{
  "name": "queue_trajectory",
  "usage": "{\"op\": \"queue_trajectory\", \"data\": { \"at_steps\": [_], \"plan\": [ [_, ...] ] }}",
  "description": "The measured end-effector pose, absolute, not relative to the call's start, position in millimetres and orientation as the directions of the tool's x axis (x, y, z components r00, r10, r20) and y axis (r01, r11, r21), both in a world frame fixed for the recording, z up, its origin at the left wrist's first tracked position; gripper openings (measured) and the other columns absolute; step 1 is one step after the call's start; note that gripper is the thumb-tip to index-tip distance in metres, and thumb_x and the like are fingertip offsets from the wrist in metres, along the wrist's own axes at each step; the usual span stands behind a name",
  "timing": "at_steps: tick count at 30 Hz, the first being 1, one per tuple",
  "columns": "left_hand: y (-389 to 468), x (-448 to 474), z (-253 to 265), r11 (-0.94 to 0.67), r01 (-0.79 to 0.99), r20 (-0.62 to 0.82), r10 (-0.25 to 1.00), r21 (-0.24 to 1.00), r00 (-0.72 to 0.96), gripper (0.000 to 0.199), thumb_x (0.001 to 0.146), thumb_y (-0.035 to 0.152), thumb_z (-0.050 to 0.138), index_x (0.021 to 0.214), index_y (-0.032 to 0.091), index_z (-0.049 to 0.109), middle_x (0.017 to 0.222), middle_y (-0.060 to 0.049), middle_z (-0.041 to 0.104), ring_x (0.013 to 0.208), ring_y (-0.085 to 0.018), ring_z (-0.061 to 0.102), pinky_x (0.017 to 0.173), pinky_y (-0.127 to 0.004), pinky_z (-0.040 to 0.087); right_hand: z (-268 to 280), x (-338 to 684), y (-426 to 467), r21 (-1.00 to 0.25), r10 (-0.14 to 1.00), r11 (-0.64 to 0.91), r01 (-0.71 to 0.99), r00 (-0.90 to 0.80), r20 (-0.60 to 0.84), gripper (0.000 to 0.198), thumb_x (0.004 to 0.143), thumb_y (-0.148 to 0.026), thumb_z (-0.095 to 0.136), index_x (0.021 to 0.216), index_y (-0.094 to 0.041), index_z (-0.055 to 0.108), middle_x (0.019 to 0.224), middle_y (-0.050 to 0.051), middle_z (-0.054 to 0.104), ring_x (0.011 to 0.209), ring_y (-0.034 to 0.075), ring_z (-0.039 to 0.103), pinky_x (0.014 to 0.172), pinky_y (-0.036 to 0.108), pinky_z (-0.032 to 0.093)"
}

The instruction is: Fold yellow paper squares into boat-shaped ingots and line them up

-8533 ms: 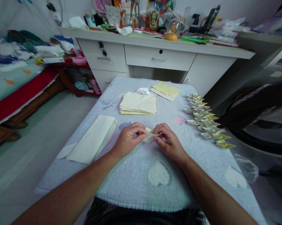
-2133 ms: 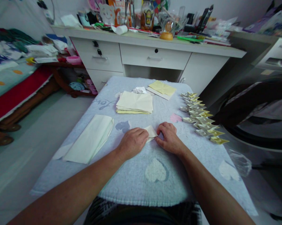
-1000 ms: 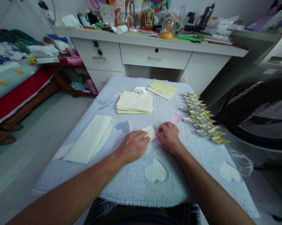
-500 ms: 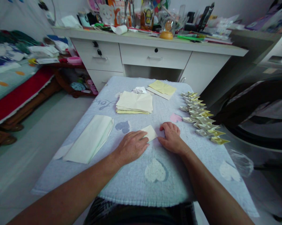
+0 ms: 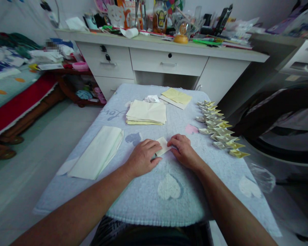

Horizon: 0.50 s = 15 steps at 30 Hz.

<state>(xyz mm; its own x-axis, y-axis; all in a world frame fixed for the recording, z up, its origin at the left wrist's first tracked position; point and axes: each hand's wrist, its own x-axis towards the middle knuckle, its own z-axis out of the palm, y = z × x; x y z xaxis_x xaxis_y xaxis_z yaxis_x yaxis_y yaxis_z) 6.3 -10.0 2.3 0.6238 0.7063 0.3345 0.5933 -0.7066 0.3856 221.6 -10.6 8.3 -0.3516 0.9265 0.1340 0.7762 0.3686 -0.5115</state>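
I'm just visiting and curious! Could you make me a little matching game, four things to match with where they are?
Things:
1. small folded paper
2. boat-shaped papers
3. long folded bundle
4. jar

Places:
A. on the desk
B. in rows along the right side of the cloth-covered table
C. between the left hand and the right hand
D. on the left side of the table

Pairs: 1-C, 2-B, 3-D, 4-A
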Motion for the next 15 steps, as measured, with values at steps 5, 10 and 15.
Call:
{"op": "queue_trajectory", "data": {
  "at_steps": [5,10,15],
  "plan": [
    [-6.0,6.3,2.1,-0.693,0.544,0.387,0.718,0.473,0.578,0.029,0.078,0.019,0.067,0.107,0.019,0.061,0.108,-0.006,0.067,0.100,-0.023,0.058,0.089,-0.039,0.047,14.4,222.6,-8.9,-0.609,0.919,0.391,0.691,-0.333,0.212,0.015,0.085,-0.014,0.051,0.093,-0.022,0.061,0.103,0.006,0.059,0.102,0.022,0.049,0.090,0.037,0.038],
    [-5.5,4.1,8.5,-0.690,0.496,0.485,0.724,0.527,0.491,0.013,0.086,0.012,0.057,0.095,0.018,0.065,0.092,-0.004,0.070,0.088,-0.018,0.060,0.082,-0.034,0.047,22.4,219.6,-13.8,-0.716,0.900,0.432,0.549,-0.308,0.307,0.007,0.088,-0.018,0.050,0.090,-0.021,0.056,0.093,0.004,0.060,0.093,0.019,0.054,0.087,0.034,0.041],
    [-10.0,3.4,16.7,-0.607,0.476,0.474,0.795,0.636,0.379,0.009,0.089,0.021,0.056,0.088,0.018,0.064,0.079,-0.002,0.068,0.076,-0.014,0.062,0.072,-0.027,0.049,23.6,215.3,-18.5,-0.795,0.922,0.386,0.468,-0.212,0.323,0.010,0.086,-0.025,0.055,0.095,-0.022,0.053,0.091,0.003,0.061,0.090,0.018,0.057,0.085,0.033,0.044]
  ]
}}
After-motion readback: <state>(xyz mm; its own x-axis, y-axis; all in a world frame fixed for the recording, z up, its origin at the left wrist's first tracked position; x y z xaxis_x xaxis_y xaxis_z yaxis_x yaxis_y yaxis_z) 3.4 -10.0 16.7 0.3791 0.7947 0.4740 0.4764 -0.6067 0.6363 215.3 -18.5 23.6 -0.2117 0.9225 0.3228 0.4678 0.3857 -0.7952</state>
